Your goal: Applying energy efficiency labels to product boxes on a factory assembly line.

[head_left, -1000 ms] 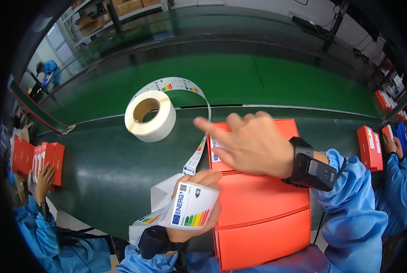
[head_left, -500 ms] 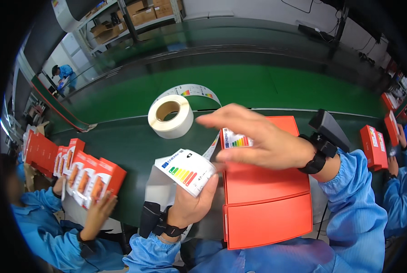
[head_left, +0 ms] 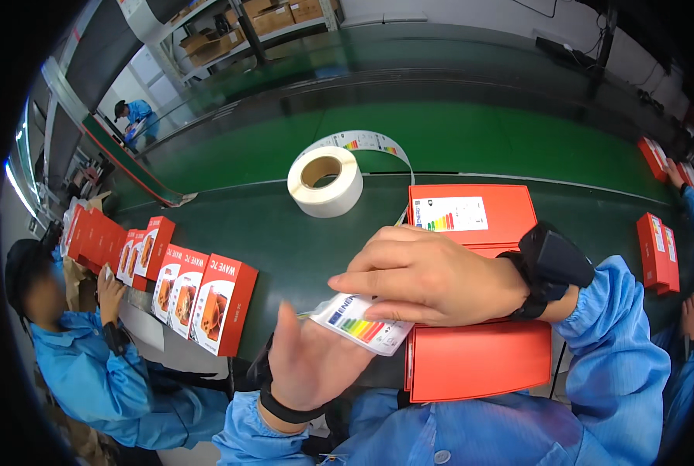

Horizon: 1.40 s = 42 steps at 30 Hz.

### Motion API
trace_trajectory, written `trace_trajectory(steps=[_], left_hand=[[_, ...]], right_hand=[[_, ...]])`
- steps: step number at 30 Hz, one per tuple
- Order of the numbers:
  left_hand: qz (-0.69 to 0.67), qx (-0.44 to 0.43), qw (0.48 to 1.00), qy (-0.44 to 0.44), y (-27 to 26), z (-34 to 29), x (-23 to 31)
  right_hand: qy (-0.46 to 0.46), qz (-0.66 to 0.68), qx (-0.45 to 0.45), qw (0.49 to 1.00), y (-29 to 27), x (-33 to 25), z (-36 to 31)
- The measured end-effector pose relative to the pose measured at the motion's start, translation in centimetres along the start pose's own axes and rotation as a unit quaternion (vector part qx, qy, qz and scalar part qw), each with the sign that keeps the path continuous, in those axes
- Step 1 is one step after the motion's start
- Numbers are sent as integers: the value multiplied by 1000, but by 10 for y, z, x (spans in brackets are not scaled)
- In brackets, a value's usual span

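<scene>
My left hand (head_left: 314, 363) is turned palm up, its thumb raised and apart. Across its fingers, which are mostly hidden, lies the end of a strip of energy labels (head_left: 356, 325) with coloured bars. My right hand (head_left: 425, 276) reaches over from the right, thumb and fingertips closed at the label's upper edge. Under and beside that hand are red boxes: a far box (head_left: 510, 208) bearing an energy label (head_left: 449, 213), a mostly covered middle one, and a near plain box (head_left: 483, 359). Behind my hands stands a white label roll (head_left: 325, 186), its loose strip curving around behind it.
Several red boxes with pictured fronts (head_left: 223, 307) stand at left, beside a co-worker in a blue smock (head_left: 91, 365). Two labelled red boxes (head_left: 657, 252) lie at right near another person's hand (head_left: 692, 317). A green work surface (head_left: 479, 151) stretches beyond the roll.
My right hand has come down onto the label strip from above the far box, uncovering that box's label. My left hand has turned palm up with its thumb lifted. The view has shifted slightly.
</scene>
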<state>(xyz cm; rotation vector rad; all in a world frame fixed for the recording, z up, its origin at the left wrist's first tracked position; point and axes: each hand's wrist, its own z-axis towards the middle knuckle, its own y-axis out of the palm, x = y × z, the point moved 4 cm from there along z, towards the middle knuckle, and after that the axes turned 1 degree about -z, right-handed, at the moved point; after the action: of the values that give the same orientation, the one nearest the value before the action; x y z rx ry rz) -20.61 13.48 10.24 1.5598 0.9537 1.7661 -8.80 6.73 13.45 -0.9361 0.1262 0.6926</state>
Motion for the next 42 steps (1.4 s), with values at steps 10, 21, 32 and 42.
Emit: trace_trajectory(steps=[10, 21, 32, 42], left_hand=[[71, 149, 984, 72, -35, 20, 27], [167, 146, 939, 263, -69, 4, 89], [513, -21, 850, 117, -51, -15, -8], [619, -147, 738, 226, -43, -1, -28]], right_hand=[[-55, 77, 173, 980, -52, -35, -4], [315, 182, -104, 925, -63, 12, -43], [387, 62, -322, 862, -23, 36, -48], [420, 66, -302, 853, -22, 41, -48]])
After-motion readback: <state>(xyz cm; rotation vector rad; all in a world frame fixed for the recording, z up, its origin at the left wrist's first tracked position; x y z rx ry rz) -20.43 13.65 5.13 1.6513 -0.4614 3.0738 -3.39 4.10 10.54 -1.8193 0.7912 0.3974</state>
